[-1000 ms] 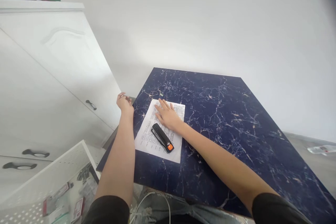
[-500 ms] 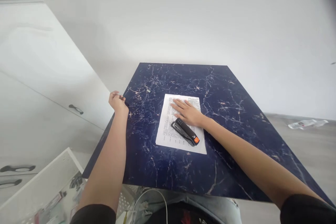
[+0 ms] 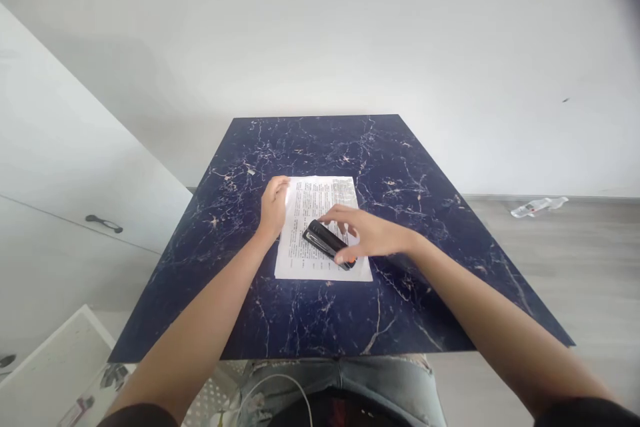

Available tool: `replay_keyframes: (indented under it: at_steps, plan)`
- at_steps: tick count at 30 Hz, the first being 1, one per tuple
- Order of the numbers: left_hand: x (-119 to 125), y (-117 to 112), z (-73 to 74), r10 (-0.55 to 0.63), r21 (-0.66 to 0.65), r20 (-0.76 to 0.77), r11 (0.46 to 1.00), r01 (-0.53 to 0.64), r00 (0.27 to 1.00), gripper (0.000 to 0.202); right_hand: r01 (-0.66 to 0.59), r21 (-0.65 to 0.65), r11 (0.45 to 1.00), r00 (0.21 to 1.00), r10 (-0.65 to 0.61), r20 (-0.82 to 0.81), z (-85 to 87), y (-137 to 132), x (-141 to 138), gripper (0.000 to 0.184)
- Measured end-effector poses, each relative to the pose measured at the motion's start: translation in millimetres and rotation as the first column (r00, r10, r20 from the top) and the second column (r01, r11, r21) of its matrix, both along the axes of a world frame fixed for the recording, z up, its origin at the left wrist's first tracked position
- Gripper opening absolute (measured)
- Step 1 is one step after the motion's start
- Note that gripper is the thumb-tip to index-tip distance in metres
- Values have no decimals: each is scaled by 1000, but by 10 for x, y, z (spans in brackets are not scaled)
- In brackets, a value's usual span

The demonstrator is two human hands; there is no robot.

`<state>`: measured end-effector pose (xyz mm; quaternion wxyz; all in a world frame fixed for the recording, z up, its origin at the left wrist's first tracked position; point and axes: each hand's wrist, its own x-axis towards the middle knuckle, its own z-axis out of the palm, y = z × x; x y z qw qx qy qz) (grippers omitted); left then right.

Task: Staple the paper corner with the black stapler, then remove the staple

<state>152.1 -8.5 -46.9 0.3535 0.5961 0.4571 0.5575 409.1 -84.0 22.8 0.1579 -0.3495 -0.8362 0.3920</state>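
Printed sheets of paper (image 3: 300, 260) lie on the dark blue marbled table (image 3: 280, 147). At their upper left edge my left hand (image 3: 273, 207) has its fingers curled against the paper, gripping its side. A black stapler (image 3: 320, 238) with an orange end rests slantwise on the sheets. Over it arches my right hand (image 3: 363, 233), thumb at the orange end and fingers bent on the far side. These fingers are apart, not closed around the stapler. Part of the stapler's rear is hidden by the thumb.
White cabinets with a dark handle (image 3: 104, 223) stand at the left. An open white drawer or bin (image 3: 55, 353) with small items sits below the table's left corner. A clear plastic wrapper (image 3: 539, 207) lies on the floor at right, by the wall.
My left hand has moved from the table's left edge to the paper's left side. My right hand has lifted from lying flat on the paper and come over the stapler. The view has shifted.
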Motion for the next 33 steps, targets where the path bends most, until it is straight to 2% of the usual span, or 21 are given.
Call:
replay_keyframes:
  at_steps: [1,2,4,5,7,10,16,20,23,25,27,29,31,33]
  plan:
    - [26,-18,-11,-30,56,-185,998,41,982,19,-14,26,1000,1000,13,17,-13,-84,-17,73]
    - [57,-34,-27,-45,89,-357,993,81,933,21,-12,46,999,1000,11,28,-46,-148,-44,65]
    - [122,-62,-70,-54,94,-616,985,142,786,29,21,64,998,999,-23,27,-139,-207,-95,36]
    - [149,-74,-95,-53,83,-699,985,154,714,35,42,74,996,999,-44,23,-183,-208,-108,22]
    - [182,-89,-141,-49,64,-783,985,160,620,46,76,112,991,997,-77,2,-243,-173,-102,10]
    - [175,-74,-179,-47,69,-802,983,170,596,46,106,196,975,993,-96,-64,-252,-96,-42,7]
    - [128,48,-230,-30,128,-721,976,176,693,37,14,227,974,994,12,-113,-266,-2,41,21]
    - [112,93,-241,-67,100,-676,978,181,734,35,43,194,980,991,-17,-131,-343,78,85,23]
    - [82,59,-142,-59,108,-529,985,136,847,31,23,38,999,982,-16,-186,-347,144,199,39]
    - [65,0,-32,-32,153,-349,984,91,937,33,-23,-100,995,974,0,-227,-331,180,306,46]
    - [63,-68,78,-87,193,-170,974,120,982,37,-75,-225,972,966,15,-260,-324,204,400,47]
    - [78,-115,152,-249,190,-31,949,250,968,41,-106,-322,941,959,11,-282,-336,216,455,47]
    - [96,-120,178,-395,146,112,914,378,912,47,-98,-395,914,957,-22,-289,-363,218,473,48]
    - [99,-83,167,-424,85,271,905,417,864,57,-77,-443,893,960,-54,-276,-389,213,475,51]
